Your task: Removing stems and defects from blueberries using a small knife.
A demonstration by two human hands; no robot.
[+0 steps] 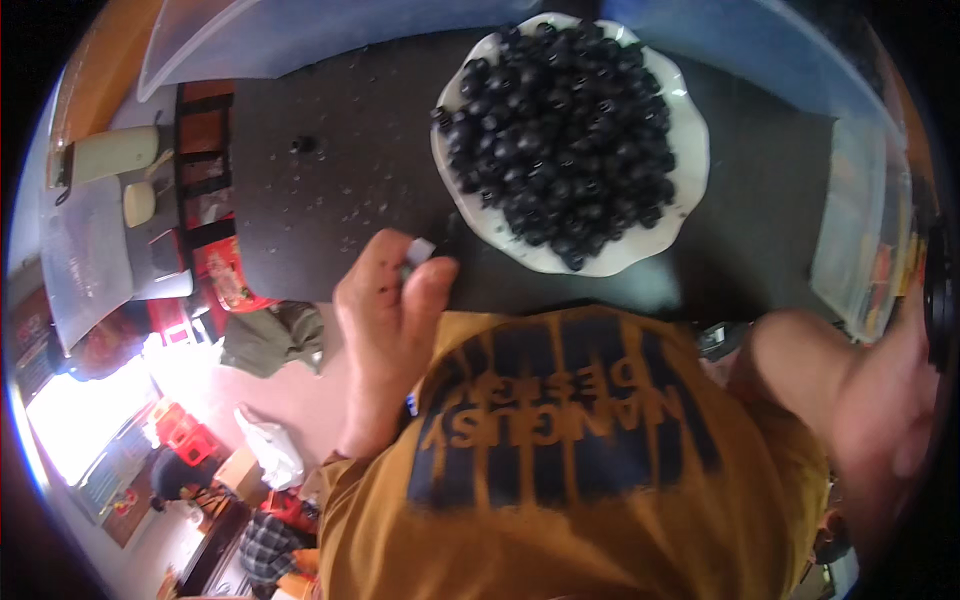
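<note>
A white plate with a wavy rim stands on the dark table, heaped with blueberries. To the plate's lower left is my left hand, closed with thumb against fingers. A small whitish piece sticks out between them; its kind I cannot make out. Dark specks mark the back of this hand. My right hand is raised at the far right rim of the picture, away from the plate. Its fingers are blurred and partly cut off, so their hold is hidden.
A small dark bit and scattered pale specks or drops lie on the table's left part. Translucent plastic bins stand along the back and right side. Past the left edge are a red package, a pale green case and a dark cloth.
</note>
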